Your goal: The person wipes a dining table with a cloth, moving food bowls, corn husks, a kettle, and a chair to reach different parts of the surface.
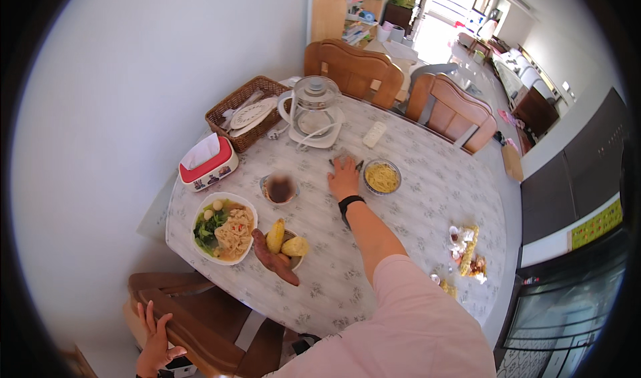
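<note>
My right hand (344, 180), with a black band at the wrist, reaches over the table and covers part of a small dark-edged, partly clear object (346, 154). Whether the fingers grip it or only rest on it is hidden. Just right of that hand is a patterned bowl of yellow noodles (382, 176). To its left stands a cup of dark liquid (280, 187). At the lower left my left hand (156, 339), fingers apart and holding nothing, is at the top of a brown wooden chair back (165, 298); contact is uncertain.
A glass kettle (315, 110), wicker basket (214, 113) and tissue box (209, 163) stand near the wall. Nearer are a soup bowl (224, 229) and a bowl with corn and a sweet potato (273, 260). A white remote-like object (374, 134) and food scraps (468, 253) lie rightward.
</note>
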{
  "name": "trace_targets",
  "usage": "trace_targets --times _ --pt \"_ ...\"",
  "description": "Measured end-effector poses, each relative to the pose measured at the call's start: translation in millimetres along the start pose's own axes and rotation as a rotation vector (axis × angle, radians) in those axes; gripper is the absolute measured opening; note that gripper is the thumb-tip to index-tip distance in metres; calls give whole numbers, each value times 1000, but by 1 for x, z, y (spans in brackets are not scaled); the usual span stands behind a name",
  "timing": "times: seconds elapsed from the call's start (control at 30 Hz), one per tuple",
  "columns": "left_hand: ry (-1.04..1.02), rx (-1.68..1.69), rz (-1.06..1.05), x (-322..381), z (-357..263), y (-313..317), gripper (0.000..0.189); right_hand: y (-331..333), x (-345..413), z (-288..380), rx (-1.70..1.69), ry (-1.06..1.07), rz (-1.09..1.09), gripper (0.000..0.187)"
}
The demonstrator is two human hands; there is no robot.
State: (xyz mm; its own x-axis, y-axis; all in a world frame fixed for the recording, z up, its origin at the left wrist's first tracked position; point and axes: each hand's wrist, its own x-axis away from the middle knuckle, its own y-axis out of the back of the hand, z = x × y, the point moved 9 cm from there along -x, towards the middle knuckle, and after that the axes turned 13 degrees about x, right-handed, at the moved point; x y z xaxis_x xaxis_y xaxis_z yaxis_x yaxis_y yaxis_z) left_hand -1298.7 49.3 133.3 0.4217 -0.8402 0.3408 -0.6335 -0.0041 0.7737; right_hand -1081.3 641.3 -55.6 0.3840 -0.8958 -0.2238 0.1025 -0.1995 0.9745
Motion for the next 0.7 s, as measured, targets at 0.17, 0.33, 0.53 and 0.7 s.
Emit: trace_targets --times 0.17,0.33,0.53,0.7 --pt "-2 -9 -26 7 -3 -2 104 14 64 10 -86 46 132 56" --pt "-31 -28 -21 4 -2 -4 104 20 111 -21 -96 126 178 55" --pt "-40 -36 -21 9 -4 -5 101 43 159 -76 -155 144 135 51" --pt "-90 -29 -34 11 -6 -4 95 42 169 -154 -114 16 57 48"
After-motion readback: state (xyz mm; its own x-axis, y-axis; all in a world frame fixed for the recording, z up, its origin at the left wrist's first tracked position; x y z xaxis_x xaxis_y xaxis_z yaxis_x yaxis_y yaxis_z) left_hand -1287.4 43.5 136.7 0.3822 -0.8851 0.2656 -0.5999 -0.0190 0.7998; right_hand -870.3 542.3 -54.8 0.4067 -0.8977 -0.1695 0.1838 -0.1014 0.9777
